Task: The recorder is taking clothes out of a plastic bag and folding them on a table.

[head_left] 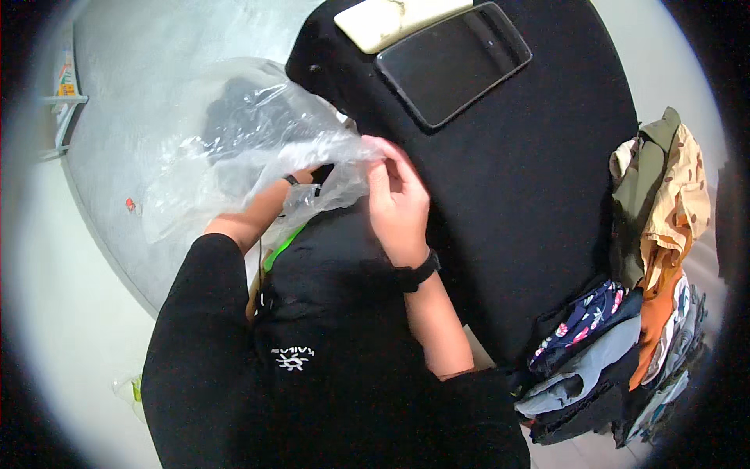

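Note:
A large clear plastic bag (273, 144) spreads out to the left of the black table. Through its film a dark, bulky shape (246, 117) shows; I cannot make out its kind. My right hand (400, 199) is closed on the bag's edge, pinching the film between thumb and fingers. My left hand (306, 175) reaches in among the folds of the bag, beside something black. Its fingers are mostly hidden there, so whether it grips anything does not show.
On the black-covered table (516, 211) lie a dark-screened phone or tablet (457, 66) and a pale cream slab (394, 19). Folded clothes (586, 344) are piled at the right, with olive and tan garments (664, 187) above. A small wall shelf (66, 100) is at far left.

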`<state>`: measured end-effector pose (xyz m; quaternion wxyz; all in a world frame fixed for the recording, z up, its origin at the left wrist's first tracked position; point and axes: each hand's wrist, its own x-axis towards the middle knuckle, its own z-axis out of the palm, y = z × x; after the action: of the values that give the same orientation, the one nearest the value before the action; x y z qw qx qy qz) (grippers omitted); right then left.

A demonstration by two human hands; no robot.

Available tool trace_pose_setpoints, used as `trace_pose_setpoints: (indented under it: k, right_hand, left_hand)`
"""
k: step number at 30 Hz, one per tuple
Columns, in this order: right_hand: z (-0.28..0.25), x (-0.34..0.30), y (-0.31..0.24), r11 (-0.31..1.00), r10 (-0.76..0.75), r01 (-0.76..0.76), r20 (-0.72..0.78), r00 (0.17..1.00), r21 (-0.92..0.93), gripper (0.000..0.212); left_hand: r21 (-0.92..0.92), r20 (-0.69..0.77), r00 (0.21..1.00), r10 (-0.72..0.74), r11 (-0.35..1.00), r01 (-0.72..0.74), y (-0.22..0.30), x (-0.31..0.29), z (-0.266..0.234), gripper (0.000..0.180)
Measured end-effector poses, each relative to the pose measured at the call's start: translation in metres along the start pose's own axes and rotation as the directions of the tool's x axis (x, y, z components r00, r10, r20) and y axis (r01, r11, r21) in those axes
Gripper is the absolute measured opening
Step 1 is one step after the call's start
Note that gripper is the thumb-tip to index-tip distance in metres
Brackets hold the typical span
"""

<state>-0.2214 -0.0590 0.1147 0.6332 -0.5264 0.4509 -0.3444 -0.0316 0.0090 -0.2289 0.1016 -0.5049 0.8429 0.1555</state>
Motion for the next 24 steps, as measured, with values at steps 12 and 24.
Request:
trace_pose_setpoints:
  k: [12, 24]
  right_hand:
    - [-0.017, 0.024, 0.011, 0.779, -0.524, 0.564, 0.208, 0.826, -0.274, 0.036]
    - [-0.003, 0.025, 0.008, 0.867, -0.423, 0.451, 0.164, 0.891, -0.211, 0.024]
  left_hand:
    - [-0.207, 0.305, 0.916, -0.261, 0.92, 0.331, -0.01, 0.006, 0.022, 0.024]
    - [-0.313, 0.102, 0.846, -0.524, 0.79, 0.527, -0.123, -0.089, -0.116, 0.025]
